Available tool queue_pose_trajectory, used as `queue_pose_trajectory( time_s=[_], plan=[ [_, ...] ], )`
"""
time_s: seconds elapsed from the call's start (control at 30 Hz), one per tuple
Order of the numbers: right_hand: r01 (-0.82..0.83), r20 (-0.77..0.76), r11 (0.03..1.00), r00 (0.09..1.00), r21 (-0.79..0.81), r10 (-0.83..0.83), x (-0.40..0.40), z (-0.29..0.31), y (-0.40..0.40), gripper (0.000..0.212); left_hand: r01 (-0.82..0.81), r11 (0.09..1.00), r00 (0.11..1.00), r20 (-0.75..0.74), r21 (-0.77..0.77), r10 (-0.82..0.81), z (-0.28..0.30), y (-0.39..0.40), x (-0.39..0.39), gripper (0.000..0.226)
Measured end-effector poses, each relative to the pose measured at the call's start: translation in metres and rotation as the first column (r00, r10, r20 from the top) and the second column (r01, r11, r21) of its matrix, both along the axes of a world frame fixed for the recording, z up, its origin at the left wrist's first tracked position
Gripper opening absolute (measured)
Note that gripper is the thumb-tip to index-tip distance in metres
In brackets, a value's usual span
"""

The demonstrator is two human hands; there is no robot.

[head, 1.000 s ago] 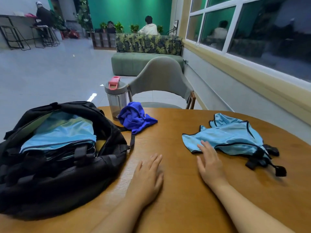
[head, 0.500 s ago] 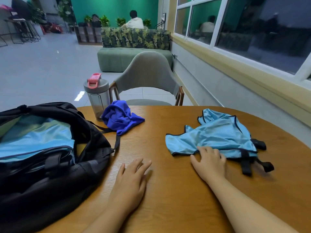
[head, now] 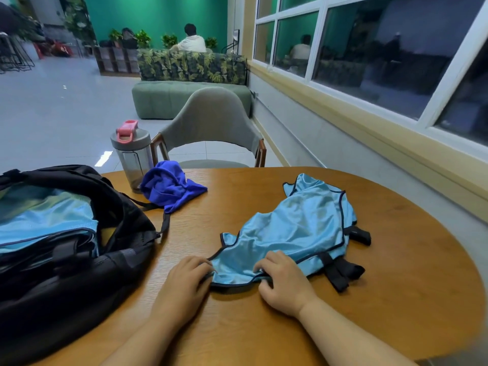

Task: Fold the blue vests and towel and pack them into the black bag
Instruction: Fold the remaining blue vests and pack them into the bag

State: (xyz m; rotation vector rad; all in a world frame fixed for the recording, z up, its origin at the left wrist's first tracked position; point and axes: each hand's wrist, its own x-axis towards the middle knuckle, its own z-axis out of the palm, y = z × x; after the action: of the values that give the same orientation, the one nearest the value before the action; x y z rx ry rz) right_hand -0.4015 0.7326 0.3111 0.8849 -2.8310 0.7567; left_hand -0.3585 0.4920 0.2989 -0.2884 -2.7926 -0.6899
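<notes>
Black bag [head: 79,260] sits far left on the round wooden table [head: 396,299], mouth open, with folded light-blue fabric [head: 45,223] showing inside. One bag strap [head: 165,223] trails onto the tabletop toward the towel.

Behind the bag's right edge: grey bottle [head: 132,157] with a pink lid, upright near the table's far rim. Just right of it and touching or nearly touching it, the dark blue towel [head: 170,187] lies crumpled, unfolded.

Left hand [head: 184,283] is on the table, near centre, fingers curled onto the near-left corner of the blue vest [head: 295,233], pinching its dark-trimmed hem. Right hand [head: 285,281] sits just right of it, fingers bent over the same near hem, thumb tucked under the edge: gripping the fabric too. Both hands are on the vest's near edge, close together, with a short stretch of hem between them.

The vest spreads away from the hands toward the far right, rumpled, not flat. Its black straps [head: 343,273] lie right of the right hand, apart from it.

Grey chair [head: 211,122] stands beyond the table's far edge. Windows [head: 383,48] run along the right wall.
</notes>
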Motion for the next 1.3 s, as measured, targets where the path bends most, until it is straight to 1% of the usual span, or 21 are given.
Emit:
queue_pose_trajectory(
  time_s=[0.03,0.1,0.17,0.23,0.27,0.33,0.37,0.4,0.47,0.53,0.63,0.7,0.73,0.77,0.83,0.9,0.97,1.03,1.17,1.27,1.3],
  plan=[
    [-0.004,-0.005,0.999,1.0,0.037,0.004,0.002,0.002,-0.001,0.041,0.0,1.0,1.0,0.014,0.009,0.0,0.002,0.0,0.001,0.041],
    [0.001,0.028,0.991,1.0,0.136,-0.005,0.005,0.007,-0.002,0.049,-0.006,0.998,0.999,0.034,0.054,0.004,0.006,0.001,0.003,0.029],
    [0.036,0.058,0.974,0.997,0.222,-0.05,0.007,0.012,-0.006,0.06,-0.069,0.981,0.997,0.034,0.179,0.064,0.012,0.006,0.006,0.02],
    [0.08,0.101,0.962,0.989,0.259,-0.11,0.007,0.017,-0.016,0.069,-0.172,0.922,0.985,0.059,0.347,0.162,0.021,0.014,0.007,0.021],
    [0.093,0.157,0.964,0.978,0.249,-0.135,0.005,0.023,-0.022,0.072,-0.204,0.891,0.979,0.082,0.407,0.186,0.029,0.017,0.006,0.022],
    [0.087,0.356,0.988,0.926,0.13,-0.129,-0.001,0.038,-0.035,0.068,-0.204,0.866,0.979,0.097,0.457,0.18,0.049,0.02,0.003,0.024],
    [0.078,0.441,0.996,0.893,0.052,-0.093,-0.004,0.046,-0.041,0.06,-0.189,0.866,0.982,0.091,0.463,0.165,0.06,0.021,0.002,0.024],
    [0.065,0.483,0.998,0.874,-0.007,-0.054,-0.005,0.055,-0.046,0.049,-0.178,0.869,0.984,0.082,0.461,0.158,0.073,0.021,0.002,0.025],
    [0.032,0.456,0.995,0.89,-0.096,0.015,-0.004,0.07,-0.056,0.032,-0.165,0.872,0.986,0.048,0.462,0.161,0.096,0.02,0.001,0.023],
    [0.003,0.413,0.969,0.905,-0.249,0.103,0.001,0.086,-0.064,0.028,-0.149,0.862,0.987,0.018,0.485,0.16,0.114,0.017,0.002,0.021],
    [0.029,0.364,0.878,0.916,-0.477,0.167,0.006,0.109,-0.072,0.024,-0.123,0.872,0.99,-0.001,0.473,0.14,0.134,0.013,0.005,0.017],
    [0.044,0.318,0.813,0.931,-0.58,0.177,0.006,0.12,-0.074,0.017,-0.1,0.869,0.993,0.0,0.484,0.115,0.145,0.01,0.009,0.01],
    [0.04,0.308,0.785,0.931,-0.619,0.196,0.007,0.125,-0.073,0.019,-0.083,0.865,0.996,0.01,0.495,0.09,0.15,0.008,0.011,0.006],
    [0.035,0.305,0.767,0.928,-0.64,0.212,0.008,0.131,-0.073,0.021,-0.058,0.861,0.998,0.024,0.506,0.052,0.155,0.005,0.013,0.005],
    [0.019,0.305,0.756,0.921,-0.654,0.241,0.01,0.141,-0.071,0.02,-0.012,0.86,0.996,0.081,0.51,-0.034,0.162,0.0,0.017,0.02],
    [0.001,0.299,0.756,0.919,-0.654,0.257,0.012,0.151,-0.067,0.016,-0.003,0.884,0.992,0.114,0.467,-0.057,0.167,-0.005,0.018,0.028],
    [-0.015,0.273,0.749,0.926,-0.662,0.261,0.011,0.158,-0.063,0.015,-0.006,0.912,0.997,0.069,0.41,-0.025,0.171,-0.009,0.018,0.025],
    [-0.027,0.242,0.755,0.939,-0.656,0.244,0.01,0.164,-0.06,0.017,0.002,0.925,1.0,0.003,0.381,-0.004,0.176,-0.01,0.018,0.017],
    [-0.044,0.199,0.775,0.956,-0.63,0.216,0.004,0.174,-0.055,0.02,0.042,0.941,0.999,-0.044,0.337,-0.029,0.183,-0.008,0.016,0.003],
    [-0.036,0.187,0.795,0.965,-0.605,0.185,-0.001,0.181,-0.052,0.018,0.054,0.967,0.997,-0.073,0.248,-0.037,0.182,-0.004,0.009,0.013],
    [-0.032,0.184,0.799,0.967,-0.601,0.177,-0.003,0.184,-0.051,0.014,0.056,0.969,0.996,-0.077,0.24,-0.039,0.183,-0.002,0.007,0.015]
  ],
)
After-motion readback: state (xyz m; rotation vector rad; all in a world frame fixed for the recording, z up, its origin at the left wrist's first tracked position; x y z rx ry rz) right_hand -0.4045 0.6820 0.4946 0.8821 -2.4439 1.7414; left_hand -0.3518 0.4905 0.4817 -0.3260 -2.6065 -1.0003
